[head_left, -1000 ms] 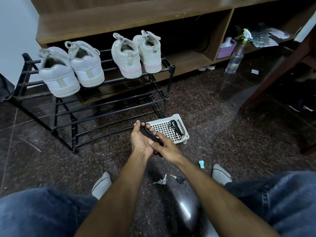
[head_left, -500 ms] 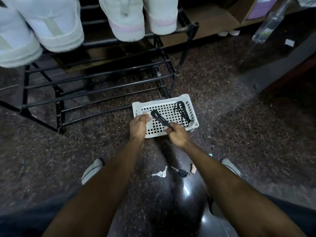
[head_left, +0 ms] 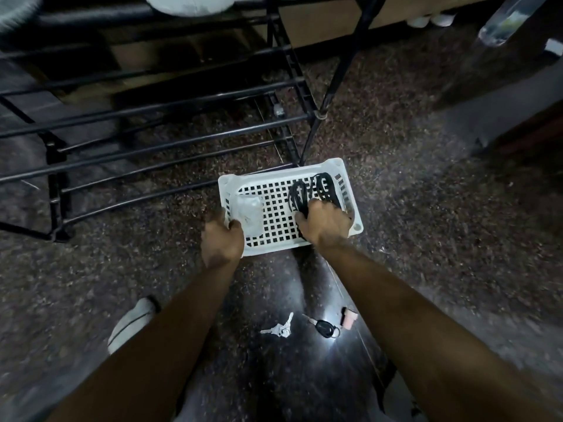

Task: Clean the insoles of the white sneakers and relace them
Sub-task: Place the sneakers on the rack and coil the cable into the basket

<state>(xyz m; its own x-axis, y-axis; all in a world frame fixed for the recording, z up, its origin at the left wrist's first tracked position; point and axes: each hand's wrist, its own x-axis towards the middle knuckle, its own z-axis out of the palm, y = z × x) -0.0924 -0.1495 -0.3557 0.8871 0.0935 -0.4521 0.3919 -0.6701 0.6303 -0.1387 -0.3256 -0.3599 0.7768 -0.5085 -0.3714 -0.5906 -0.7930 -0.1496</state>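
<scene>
A white perforated basket (head_left: 274,249) sits on the dark floor in front of me. Two bundles of black shoelace lie in its right half, one (head_left: 300,193) beside the other (head_left: 327,187). My right hand (head_left: 327,223) is down inside the basket, fingers curled over the nearer ends of the laces. My left hand (head_left: 221,239) grips the basket's left wall, right beside a crumpled white bundle (head_left: 248,211) lying inside. Only the sole edge of one white sneaker (head_left: 189,1) shows at the top, on the black rack (head_left: 152,126).
Near my knees on the floor lie a bunch of keys (head_left: 278,328), a black car key (head_left: 324,327) and a small pink item (head_left: 348,319). A clear spray bottle (head_left: 502,22) stands at the top right. My white-shod foot (head_left: 131,324) is at the lower left.
My view has dropped and closed in on the basket. The lace I held between both hands has gone down into the basket with my right hand; my left hand moved onto the basket's left wall.
</scene>
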